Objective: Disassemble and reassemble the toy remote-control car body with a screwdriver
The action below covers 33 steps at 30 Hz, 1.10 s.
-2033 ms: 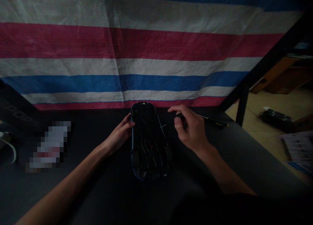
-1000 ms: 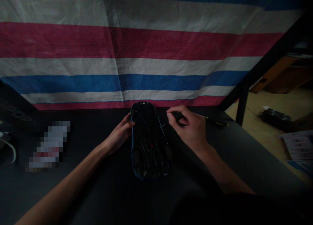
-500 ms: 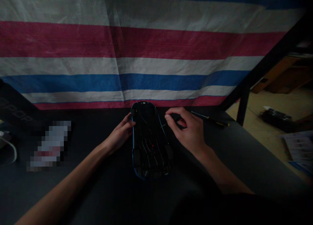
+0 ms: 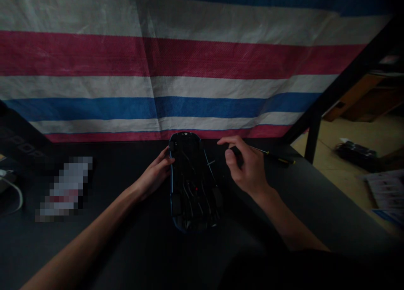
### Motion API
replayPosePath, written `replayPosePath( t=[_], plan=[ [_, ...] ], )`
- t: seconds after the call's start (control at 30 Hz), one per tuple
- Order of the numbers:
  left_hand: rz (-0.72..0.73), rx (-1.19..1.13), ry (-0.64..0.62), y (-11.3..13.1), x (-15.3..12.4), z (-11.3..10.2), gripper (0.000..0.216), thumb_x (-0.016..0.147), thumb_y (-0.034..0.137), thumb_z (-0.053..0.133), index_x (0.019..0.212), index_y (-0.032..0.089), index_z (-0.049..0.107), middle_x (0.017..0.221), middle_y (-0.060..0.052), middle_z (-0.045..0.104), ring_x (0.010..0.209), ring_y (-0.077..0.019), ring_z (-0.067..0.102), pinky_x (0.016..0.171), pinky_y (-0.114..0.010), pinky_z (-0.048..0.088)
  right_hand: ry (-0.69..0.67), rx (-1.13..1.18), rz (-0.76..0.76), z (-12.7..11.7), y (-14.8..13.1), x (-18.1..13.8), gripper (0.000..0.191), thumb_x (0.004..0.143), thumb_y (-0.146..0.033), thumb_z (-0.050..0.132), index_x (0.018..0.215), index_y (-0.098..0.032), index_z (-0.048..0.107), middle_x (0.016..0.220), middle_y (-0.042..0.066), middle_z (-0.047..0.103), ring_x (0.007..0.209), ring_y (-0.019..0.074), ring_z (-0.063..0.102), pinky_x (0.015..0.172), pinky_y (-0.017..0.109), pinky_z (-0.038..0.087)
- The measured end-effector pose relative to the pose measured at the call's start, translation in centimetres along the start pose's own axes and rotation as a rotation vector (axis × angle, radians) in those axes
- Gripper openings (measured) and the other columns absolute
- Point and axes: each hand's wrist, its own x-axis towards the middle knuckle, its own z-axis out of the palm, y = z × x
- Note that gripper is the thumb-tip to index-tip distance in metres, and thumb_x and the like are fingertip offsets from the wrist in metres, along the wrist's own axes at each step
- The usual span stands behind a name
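Observation:
A dark toy car [image 4: 193, 184] with blue edging lies upside down on the black table [image 4: 132, 248], its underside and wires showing. My left hand [image 4: 154, 174] grips the car's left side near the far end, fingers pressed against the edge. Just right of the car's far end hovers my right hand [image 4: 246, 166], fingers curled, the index finger reaching forward and the thumb raised. Something small and dark seems pinched in it, but the dim light hides what it is. A thin screwdriver [image 4: 277, 157] with a yellow-marked handle lies just behind that hand.
A red, white and blue striped tarp [image 4: 189, 71] hangs along the table's far edge. A blurred pale object [image 4: 65, 189] and a white cable [image 4: 14, 197] lie at the left. A black frame post [image 4: 312, 142] stands at the right, with floor clutter beyond.
My right hand had reached in to the car's right edge with a pinch; it has drawn back a little to the right. The left hand and the car stay put.

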Motion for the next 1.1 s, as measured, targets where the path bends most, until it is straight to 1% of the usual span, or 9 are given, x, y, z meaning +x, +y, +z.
replayPosePath(
  t=[0.13,0.27,0.37,0.57,0.67,0.77,0.9,1.0,1.1],
  plan=[
    [0.014,0.0,-0.004,-0.2,0.1,-0.1,0.088,0.089,0.037,0.077,0.167,0.029,0.037,0.152,-0.011,0.065,0.144,-0.0365,0.056,0.126,-0.055,0.035,-0.03,-0.02,-0.071,-0.2,0.2,0.3,0.019,0.099,-0.021,0.054,0.114,-0.025,0.064,0.107,0.005,0.076,0.095,0.0204,0.072,0.075,0.033,0.056],
    [0.009,-0.008,0.008,-0.3,0.2,-0.2,0.089,0.088,0.037,0.077,0.167,0.029,0.037,0.154,-0.01,0.063,0.145,-0.0363,0.054,0.125,-0.053,0.036,-0.029,-0.052,0.033,-0.1,0.4,0.4,0.009,0.104,-0.028,0.06,0.108,-0.026,0.067,0.098,0.001,0.077,0.072,0.0134,0.07,0.059,0.025,0.049],
    [0.017,-0.011,0.005,-0.3,0.2,-0.1,0.089,0.088,0.036,0.077,0.167,0.027,0.037,0.153,-0.011,0.064,0.144,-0.0364,0.055,0.124,-0.053,0.037,-0.002,-0.084,0.105,-0.2,0.5,0.4,0.014,0.107,-0.035,0.058,0.103,-0.025,0.068,0.081,-0.003,0.072,0.053,0.0096,0.059,0.055,0.025,0.043],
    [0.014,-0.018,-0.006,-0.2,0.3,-0.2,0.089,0.087,0.034,0.077,0.167,0.024,0.037,0.155,-0.013,0.062,0.144,-0.0365,0.055,0.123,-0.052,0.038,-0.071,-0.013,0.062,-0.2,0.3,0.6,0.021,0.103,-0.028,0.053,0.12,-0.024,0.065,0.092,0.001,0.07,0.072,0.0147,0.063,0.07,0.029,0.049],
    [0.021,-0.016,0.003,-0.3,0.3,-0.2,0.088,0.087,0.034,0.077,0.166,0.025,0.039,0.156,-0.013,0.062,0.143,-0.0364,0.056,0.122,-0.052,0.039,-0.012,0.047,0.196,0.3,0.2,0.7,0.016,0.103,-0.038,0.062,0.106,-0.024,0.069,0.079,-0.002,0.065,0.061,0.0121,0.057,0.06,0.026,0.043],
    [0.028,-0.023,0.021,-0.3,0.3,-0.1,0.088,0.086,0.033,0.077,0.166,0.025,0.039,0.155,-0.013,0.062,0.144,-0.0356,0.056,0.123,-0.05,0.04,0.062,0.13,0.357,0.6,0.9,0.6,0.029,0.103,-0.047,0.062,0.089,-0.023,0.068,0.068,-0.004,0.056,0.054,0.0106,0.049,0.054,0.027,0.035],
    [0.017,-0.032,0.04,-0.2,0.3,0.0,0.086,0.087,0.03,0.075,0.165,0.025,0.04,0.154,-0.012,0.064,0.143,-0.0341,0.057,0.122,-0.048,0.041,-0.046,0.381,0.451,0.3,2.1,0.6,0.026,0.106,-0.041,0.049,0.093,-0.023,0.065,0.068,-0.005,0.047,0.055,0.0114,0.042,0.054,0.027,0.032],
    [0.014,-0.042,0.041,-0.2,0.3,-0.1,0.086,0.087,0.029,0.075,0.165,0.025,0.041,0.153,-0.011,0.065,0.142,-0.0339,0.058,0.121,-0.048,0.042,-0.063,0.475,0.443,0.7,2.7,0.4,0.017,0.1,-0.039,0.06,0.098,-0.024,0.065,0.068,-0.006,0.047,0.057,0.0116,0.042,0.055,0.027,0.032],
    [0.018,-0.051,0.036,-0.2,0.3,-0.1,0.088,0.086,0.03,0.077,0.166,0.025,0.04,0.152,-0.012,0.066,0.143,-0.0343,0.058,0.122,-0.047,0.041,-0.005,0.502,0.472,1.9,3.4,0.1,0.026,0.101,-0.049,0.063,0.095,-0.023,0.066,0.066,-0.005,0.048,0.057,0.0122,0.044,0.056,0.028,0.034]
  ],
)
